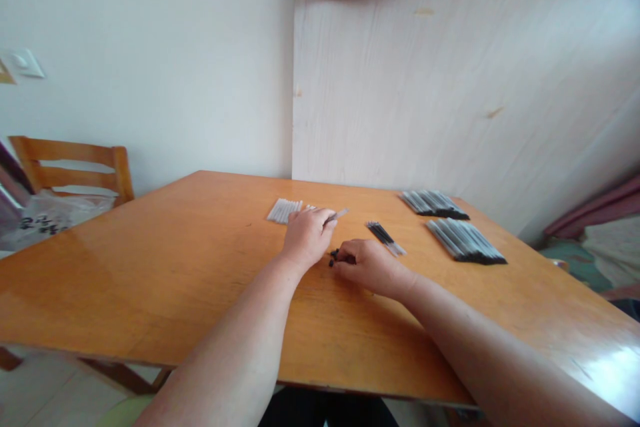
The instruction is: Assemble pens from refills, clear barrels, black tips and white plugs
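Observation:
My left hand [310,235] is closed round a pen barrel [340,215], a thin translucent tube whose end sticks out to the right past the fingers. Just to its right, my right hand [369,265] rests low over the table, with thumb and fingers pinched at a few small black pen caps [332,257]. Those fingers partly hide the caps. A row of whitish pen barrels [285,210] lies beyond my left hand, which covers part of it. Several black pen refills [381,233] with clear ends lie side by side behind my right hand.
Two stacks of pens with black ends, a far one [434,204] and a nearer one [466,240], lie on the right of the wooden table [150,267]. A wooden chair [75,163] with a plastic bag [55,217] stands at the left. The wall [225,80] rises behind the table.

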Available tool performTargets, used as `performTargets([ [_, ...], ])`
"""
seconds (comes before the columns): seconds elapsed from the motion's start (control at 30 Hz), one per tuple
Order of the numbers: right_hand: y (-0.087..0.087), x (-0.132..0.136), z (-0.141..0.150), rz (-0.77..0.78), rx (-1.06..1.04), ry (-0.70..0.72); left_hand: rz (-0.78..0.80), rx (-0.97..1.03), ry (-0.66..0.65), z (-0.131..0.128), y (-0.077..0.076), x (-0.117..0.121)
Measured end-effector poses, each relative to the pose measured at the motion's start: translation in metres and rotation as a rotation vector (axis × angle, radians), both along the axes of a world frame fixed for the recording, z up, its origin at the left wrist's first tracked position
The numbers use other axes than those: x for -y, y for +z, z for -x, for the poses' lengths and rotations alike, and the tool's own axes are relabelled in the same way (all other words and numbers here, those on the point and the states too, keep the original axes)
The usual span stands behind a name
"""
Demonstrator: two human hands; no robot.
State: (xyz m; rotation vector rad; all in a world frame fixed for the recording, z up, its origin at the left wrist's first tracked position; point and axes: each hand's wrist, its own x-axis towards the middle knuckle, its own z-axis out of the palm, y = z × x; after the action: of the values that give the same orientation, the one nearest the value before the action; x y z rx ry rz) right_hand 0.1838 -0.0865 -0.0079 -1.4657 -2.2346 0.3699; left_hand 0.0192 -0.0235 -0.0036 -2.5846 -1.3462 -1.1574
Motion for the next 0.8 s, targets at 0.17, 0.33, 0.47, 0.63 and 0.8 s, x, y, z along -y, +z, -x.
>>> performTargets([
  [0.17, 0.008, -0.011, -0.02, 0.022, -0.312, -0.116, -0.006, 0.008, -0.019, -0.001, -0.001, 0.0],
  [0.33, 0.016, -0.015, -0.033, 0.185, -0.752, -0.167, -0.004, 0.013, -0.06, -0.003, -0.001, 0.001],
  [0.47, 0.02, -0.015, -0.034, 0.195, -1.051, -0.169, -0.005, 0.042, -0.106, -0.004, -0.001, 0.002],
  [0.63, 0.017, -0.017, -0.031, 0.103, -1.119, -0.148, 0.003, 0.04, -0.144, -0.006, -0.001, 0.003],
  [0.8, 0.013, -0.019, -0.032, 0.058, -1.121, -0.118, 0.003, 0.034, -0.154, -0.006, -0.001, 0.005],
])
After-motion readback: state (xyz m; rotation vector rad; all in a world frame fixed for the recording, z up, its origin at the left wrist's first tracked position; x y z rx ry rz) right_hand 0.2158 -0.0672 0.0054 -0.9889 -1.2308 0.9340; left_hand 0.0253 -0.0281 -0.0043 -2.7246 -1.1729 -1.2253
